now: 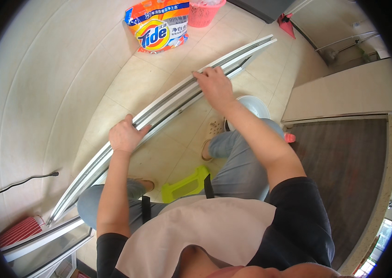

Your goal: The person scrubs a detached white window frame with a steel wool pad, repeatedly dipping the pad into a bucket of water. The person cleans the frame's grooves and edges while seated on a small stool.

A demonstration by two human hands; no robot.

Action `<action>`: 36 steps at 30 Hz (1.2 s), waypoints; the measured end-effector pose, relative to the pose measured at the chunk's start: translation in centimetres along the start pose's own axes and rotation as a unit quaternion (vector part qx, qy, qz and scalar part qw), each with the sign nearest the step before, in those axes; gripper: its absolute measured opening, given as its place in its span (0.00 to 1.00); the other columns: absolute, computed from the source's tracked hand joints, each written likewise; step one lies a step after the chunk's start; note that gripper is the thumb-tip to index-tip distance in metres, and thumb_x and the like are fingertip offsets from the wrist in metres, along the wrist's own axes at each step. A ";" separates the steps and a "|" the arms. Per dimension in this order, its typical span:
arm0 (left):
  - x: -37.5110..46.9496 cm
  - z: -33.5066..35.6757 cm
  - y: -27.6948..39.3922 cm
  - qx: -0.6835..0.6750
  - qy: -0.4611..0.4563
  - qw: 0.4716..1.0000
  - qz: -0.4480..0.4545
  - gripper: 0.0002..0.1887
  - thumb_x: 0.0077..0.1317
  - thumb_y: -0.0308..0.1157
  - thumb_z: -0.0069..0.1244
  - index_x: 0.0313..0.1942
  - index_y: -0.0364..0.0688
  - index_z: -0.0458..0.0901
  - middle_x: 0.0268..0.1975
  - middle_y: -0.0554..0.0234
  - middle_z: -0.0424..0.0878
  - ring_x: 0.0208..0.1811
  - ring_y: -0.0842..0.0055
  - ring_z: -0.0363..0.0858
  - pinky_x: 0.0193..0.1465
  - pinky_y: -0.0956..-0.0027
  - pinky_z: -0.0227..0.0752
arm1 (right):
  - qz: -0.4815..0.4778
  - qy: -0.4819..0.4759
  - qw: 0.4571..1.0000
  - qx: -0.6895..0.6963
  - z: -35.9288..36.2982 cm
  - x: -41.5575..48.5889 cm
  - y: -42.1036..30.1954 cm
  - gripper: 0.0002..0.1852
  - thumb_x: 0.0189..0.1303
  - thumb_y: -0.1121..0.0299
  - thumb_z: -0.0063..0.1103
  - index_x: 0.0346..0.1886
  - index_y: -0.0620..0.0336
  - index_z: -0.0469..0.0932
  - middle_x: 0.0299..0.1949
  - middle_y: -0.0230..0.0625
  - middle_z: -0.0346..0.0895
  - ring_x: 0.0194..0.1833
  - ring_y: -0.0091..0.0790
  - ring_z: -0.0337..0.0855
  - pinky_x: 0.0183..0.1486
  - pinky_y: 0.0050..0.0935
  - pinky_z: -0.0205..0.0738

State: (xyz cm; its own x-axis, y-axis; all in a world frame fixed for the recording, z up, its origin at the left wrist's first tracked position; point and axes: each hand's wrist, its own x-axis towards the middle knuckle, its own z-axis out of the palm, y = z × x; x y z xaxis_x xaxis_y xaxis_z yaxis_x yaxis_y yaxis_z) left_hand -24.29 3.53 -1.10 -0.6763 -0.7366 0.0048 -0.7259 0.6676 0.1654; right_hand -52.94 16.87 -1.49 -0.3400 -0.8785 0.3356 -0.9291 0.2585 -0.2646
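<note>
A long white-framed window or door sash (pixel 171 104) stands on edge before me, running slantwise from the lower left to the upper right; its edge looks bent by the lens. My left hand (pixel 124 135) grips this edge near the middle, thumb on the near side and fingers over the far side. Farther up, my right hand (pixel 215 85) wraps over the same frame edge. A white basin (pixel 256 106) rests on the tiled floor beyond my right forearm, partly hidden by it and my knee. Between my legs is a bright green plastic stool (pixel 185 186).
Beyond the sash stand a Tide detergent bag (pixel 161 29) and a pink basket (pixel 203 15). A second framed panel (pixel 43 243) and a red-striped object (pixel 22 231) lie lower left, below a black cable (pixel 25 180). A dark-panelled cabinet (pixel 341 173) borders my right side.
</note>
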 end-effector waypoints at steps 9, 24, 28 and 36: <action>0.3 0.0 0.4 -0.010 -0.007 1.000 0.002 0.29 0.50 0.58 0.67 0.27 0.40 0.75 0.22 0.52 0.84 0.27 0.56 0.85 0.31 0.57 0.78 | 0.109 0.013 0.985 -0.135 -1.3 1.7 8.4 0.15 0.63 0.69 0.55 0.51 0.45 0.85 0.41 0.36 0.79 0.47 0.47 0.77 0.45 0.42 0.80; 0.3 -0.6 0.6 0.020 -0.061 0.997 -0.046 0.29 0.51 0.59 0.66 0.28 0.40 0.75 0.25 0.51 0.84 0.30 0.54 0.85 0.34 0.55 0.79 | 0.058 -0.001 0.993 -0.106 -1.7 1.8 9.6 0.18 0.60 0.71 0.57 0.53 0.42 0.85 0.41 0.35 0.79 0.48 0.46 0.77 0.47 0.40 0.80; 0.3 -0.3 0.8 0.025 -0.052 0.998 -0.034 0.31 0.50 0.61 0.66 0.27 0.40 0.74 0.23 0.50 0.83 0.27 0.52 0.84 0.32 0.54 0.79 | 0.153 0.011 0.971 -0.181 -3.7 3.7 18.4 0.16 0.64 0.66 0.57 0.53 0.40 0.85 0.43 0.35 0.80 0.48 0.47 0.78 0.47 0.41 0.81; 0.2 0.0 0.6 0.040 -0.038 0.998 -0.028 0.31 0.49 0.60 0.66 0.32 0.39 0.77 0.23 0.50 0.83 0.27 0.54 0.84 0.31 0.56 0.78 | 0.105 0.046 0.988 -0.108 -1.7 2.1 14.0 0.14 0.63 0.67 0.59 0.51 0.46 0.84 0.41 0.35 0.80 0.47 0.46 0.77 0.43 0.42 0.81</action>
State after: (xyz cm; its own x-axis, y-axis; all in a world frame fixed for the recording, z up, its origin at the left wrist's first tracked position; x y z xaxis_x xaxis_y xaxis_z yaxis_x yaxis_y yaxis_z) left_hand -24.87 3.75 -1.04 -0.6400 -0.7645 -0.0767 -0.7682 0.6345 0.0851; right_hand -66.91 19.31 -2.97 -0.5307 -0.7587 0.3778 -0.8429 0.5193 -0.1412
